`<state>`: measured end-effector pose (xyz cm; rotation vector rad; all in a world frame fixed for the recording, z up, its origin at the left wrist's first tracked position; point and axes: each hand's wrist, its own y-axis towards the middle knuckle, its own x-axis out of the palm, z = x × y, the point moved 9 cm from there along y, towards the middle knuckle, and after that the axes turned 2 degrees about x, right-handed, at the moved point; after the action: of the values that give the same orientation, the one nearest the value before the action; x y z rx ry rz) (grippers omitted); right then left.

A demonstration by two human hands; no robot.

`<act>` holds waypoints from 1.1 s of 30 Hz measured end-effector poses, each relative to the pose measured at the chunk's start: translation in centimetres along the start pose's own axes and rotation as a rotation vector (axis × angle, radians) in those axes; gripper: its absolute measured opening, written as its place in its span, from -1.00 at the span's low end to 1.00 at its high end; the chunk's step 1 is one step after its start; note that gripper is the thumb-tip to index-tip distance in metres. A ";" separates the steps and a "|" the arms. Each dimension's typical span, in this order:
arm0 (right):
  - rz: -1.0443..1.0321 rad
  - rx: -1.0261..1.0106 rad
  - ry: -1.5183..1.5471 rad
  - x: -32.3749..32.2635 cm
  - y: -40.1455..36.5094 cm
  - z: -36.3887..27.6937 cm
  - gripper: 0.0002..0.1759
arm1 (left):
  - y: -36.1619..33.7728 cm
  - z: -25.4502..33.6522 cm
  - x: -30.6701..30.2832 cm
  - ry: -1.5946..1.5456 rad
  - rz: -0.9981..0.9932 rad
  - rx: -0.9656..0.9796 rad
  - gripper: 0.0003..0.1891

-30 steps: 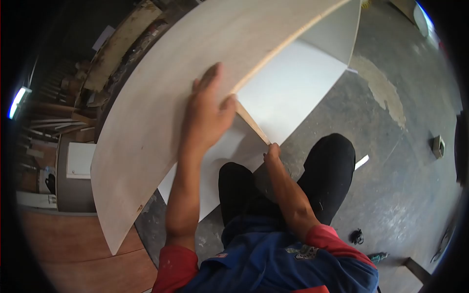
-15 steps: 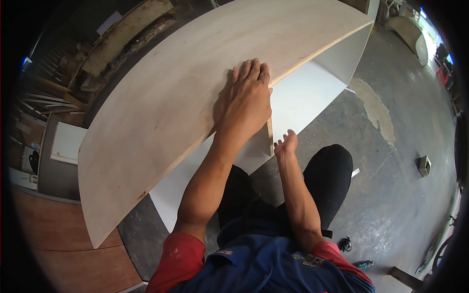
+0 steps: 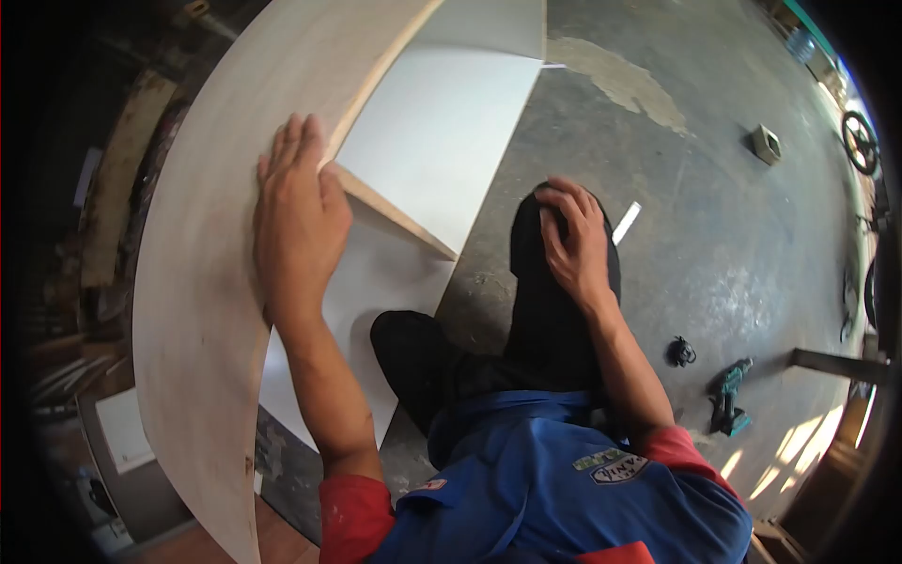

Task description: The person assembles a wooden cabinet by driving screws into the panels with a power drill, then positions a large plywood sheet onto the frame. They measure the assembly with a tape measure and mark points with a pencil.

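Head view: the left hand (image 3: 303,221) lies open on the curved wooden panel (image 3: 211,226), beside its edge; the right hand (image 3: 575,235), fingers loosely bent, rests on the knee. Beyond, the grey concrete floor (image 3: 714,254) carries a teal power drill (image 3: 730,397), a white strip (image 3: 627,223) and a pale patch (image 3: 615,80).

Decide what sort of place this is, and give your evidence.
Probably a woodworking or furniture workshop: a green cordless drill lies on the bare, stained floor, and a large wooden panel forms part of a partly built piece with white inner boards.
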<state>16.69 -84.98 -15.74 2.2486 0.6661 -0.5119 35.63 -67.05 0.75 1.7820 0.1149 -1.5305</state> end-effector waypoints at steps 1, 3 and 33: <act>-0.099 -0.012 -0.041 0.8 -0.3 -0.1 -0.74 | 0.0 -0.3 -0.2 0.021 0.002 -0.019 -0.53; -0.152 -0.064 -0.118 1.5 -0.5 -1.1 -0.81 | -0.1 -1.1 -0.6 -0.288 0.001 -0.066 -0.53; -0.327 -0.157 -0.310 4.0 -0.8 -2.1 -0.86 | -1.6 -3.0 -2.6 -0.643 0.256 -0.282 -0.91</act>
<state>19.69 -81.70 -16.88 1.8685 0.8805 -0.9133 36.47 -63.14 2.25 0.9850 -0.1990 -1.7198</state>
